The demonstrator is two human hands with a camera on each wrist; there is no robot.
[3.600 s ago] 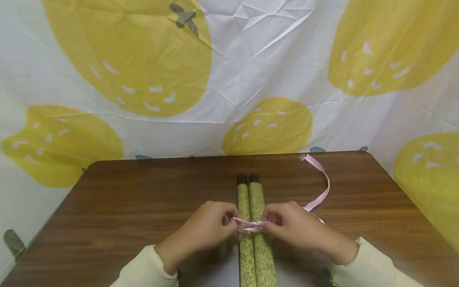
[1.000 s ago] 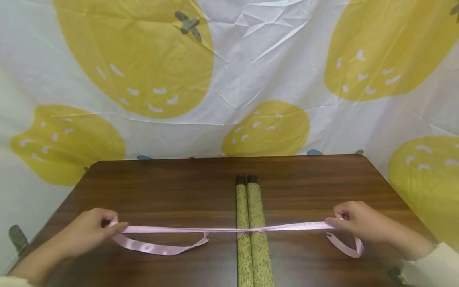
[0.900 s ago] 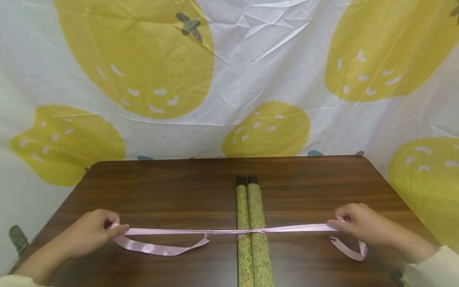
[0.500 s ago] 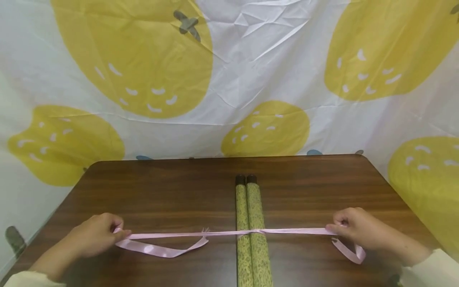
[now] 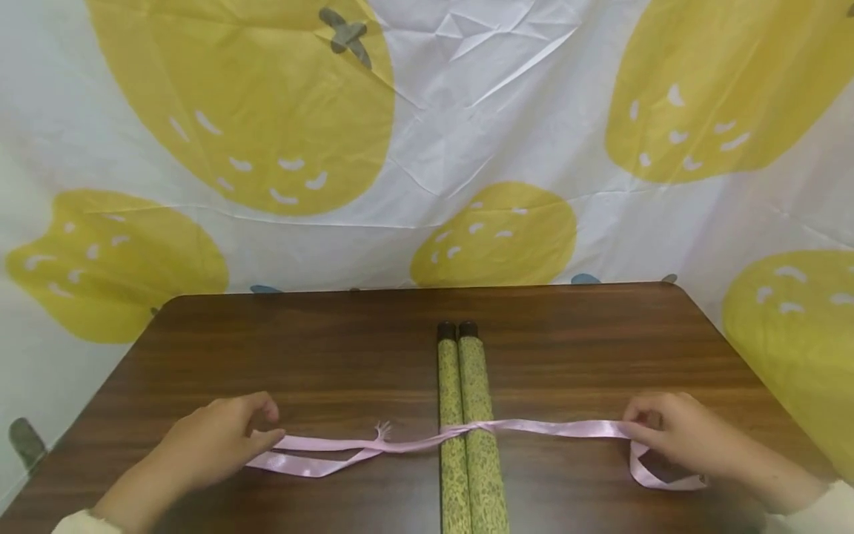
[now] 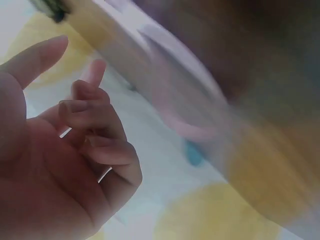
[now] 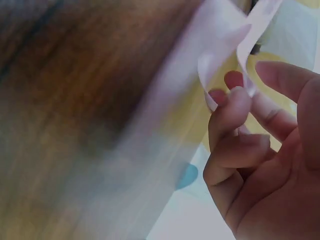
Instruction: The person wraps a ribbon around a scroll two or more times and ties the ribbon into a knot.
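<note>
Two long yellow-green patterned rods [image 5: 475, 400] with dark end caps lie side by side on the brown table. A pink ribbon [image 5: 563, 429] is crossed and knotted over both, its two ends running slackly outward. My left hand [image 5: 207, 441] is at the ribbon's left end, thumb and fingers apart; in the left wrist view the blurred ribbon [image 6: 185, 65] passes clear of the fingertips. My right hand [image 5: 687, 437] is at the right end. In the right wrist view its thumb stands off the loosely curled fingers, and the ribbon [image 7: 243, 55] runs by the fingertips.
The wood-grain table [image 5: 320, 356] reaches back to a white cloth [image 5: 320, 256] printed with large yellow fruits. The ribbon's frayed left end [image 5: 382, 430] lies left of the rods. A short tail of ribbon [image 5: 660, 482] curls beneath the right hand.
Earlier both hands worked at the knot, then pulled the ribbon taut outward. Now the ribbon has slackened, my left hand has let go and shifted right, and my right thumb has come off the fingers.
</note>
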